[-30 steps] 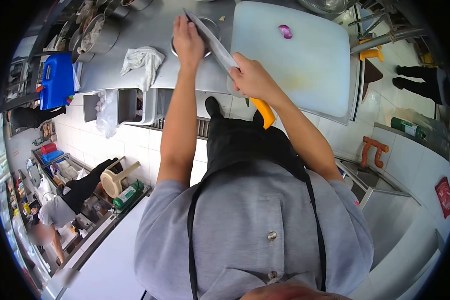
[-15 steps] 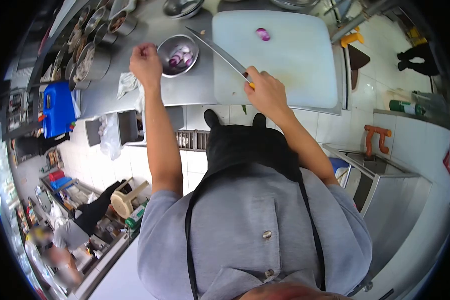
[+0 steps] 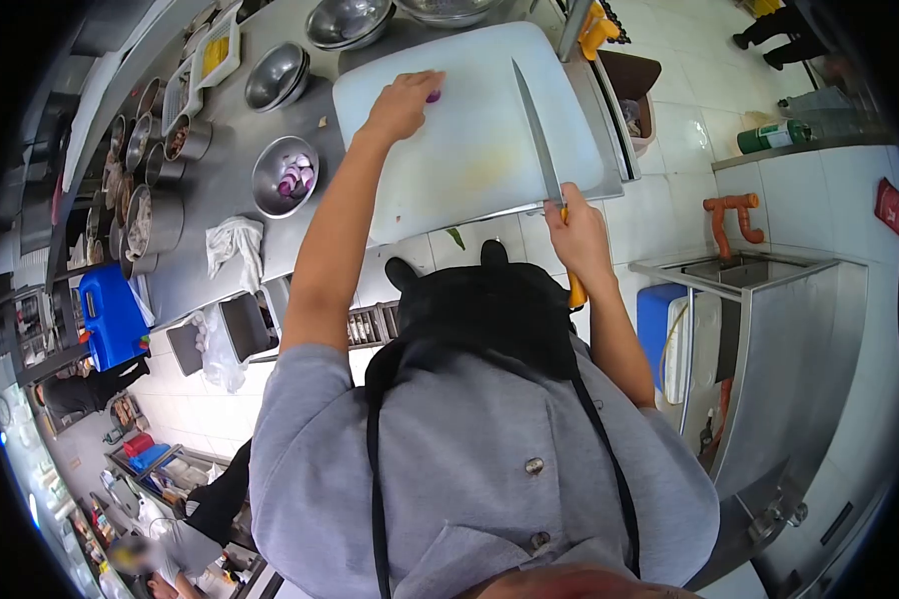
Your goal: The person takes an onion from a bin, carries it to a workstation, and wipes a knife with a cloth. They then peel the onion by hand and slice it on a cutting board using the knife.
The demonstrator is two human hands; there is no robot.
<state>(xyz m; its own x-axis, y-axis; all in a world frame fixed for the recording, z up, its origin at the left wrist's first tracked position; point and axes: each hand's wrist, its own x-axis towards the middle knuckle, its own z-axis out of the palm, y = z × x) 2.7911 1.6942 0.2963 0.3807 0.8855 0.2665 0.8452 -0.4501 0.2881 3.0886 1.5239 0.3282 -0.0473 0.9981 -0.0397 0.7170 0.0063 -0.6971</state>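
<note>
My left hand (image 3: pixel 402 106) reaches over the upper left of the white cutting board (image 3: pixel 469 150). Its fingers curl at a small purple piece of red onion (image 3: pixel 434 97), partly hidden by the hand. In my right hand (image 3: pixel 578 236), at the board's lower right edge, is the yellow handle of a long kitchen knife (image 3: pixel 539 135). The blade lies over the board, tip pointing away from me. Left of the board stands a steel bowl (image 3: pixel 260 190) holding several red onion pieces (image 3: pixel 295 176).
More steel bowls (image 3: pixel 276 76) stand beyond the board. A white cloth (image 3: pixel 236 246) lies at the steel counter's (image 3: pixel 185 262) front edge. Several metal pots (image 3: pixel 156 222) line the left side, near a blue jug (image 3: pixel 113 314). Other people are at lower left and upper right.
My left hand has moved from beside the onion bowl to the onion piece on the board. My right hand has drawn the knife rightward, turning its blade away from me. The view has shifted.
</note>
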